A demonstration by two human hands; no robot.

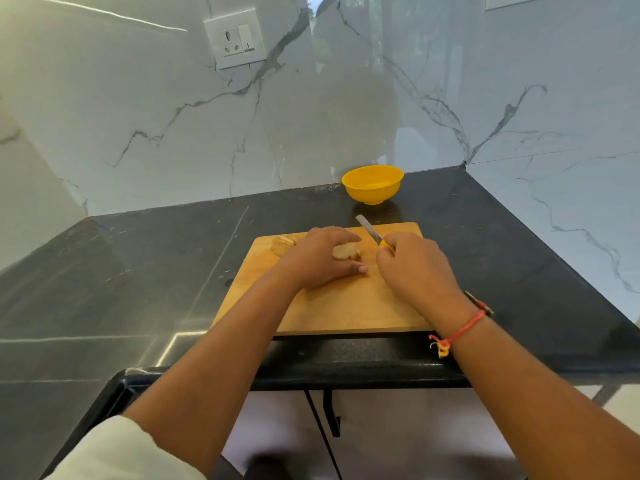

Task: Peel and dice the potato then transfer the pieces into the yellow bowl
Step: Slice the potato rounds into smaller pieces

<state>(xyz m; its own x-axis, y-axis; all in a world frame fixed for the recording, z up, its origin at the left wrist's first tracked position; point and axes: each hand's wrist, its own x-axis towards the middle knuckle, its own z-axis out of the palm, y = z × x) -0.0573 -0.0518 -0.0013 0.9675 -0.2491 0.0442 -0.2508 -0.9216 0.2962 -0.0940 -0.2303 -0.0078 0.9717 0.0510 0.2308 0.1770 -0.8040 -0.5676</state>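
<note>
Dark polished stone desk (pixel 145 271) in a corner of white grey-veined marble walls (pixel 138 116), white socket plate (pixel 235 39) above. Rectangular wooden cutting board (pixel 346 306) near front edge. Left hand (pixel 318 258) closed over pale peeled potato (pixel 346 252) on board; right hand (pixel 415 268) gripping yellow-handled knife (pixel 372 232), blade raised. Round yellow plastic bowl (pixel 373 183) behind, by the wall. Peels (pixel 282 244) at board's far-left.

board (pixel 332 306) – matt wood | counter (pixel 138 271) – glossy blk stone | wall (pixel 173 116) – polished marble | bowl (pixel 372 184) – smooth plastic
</note>
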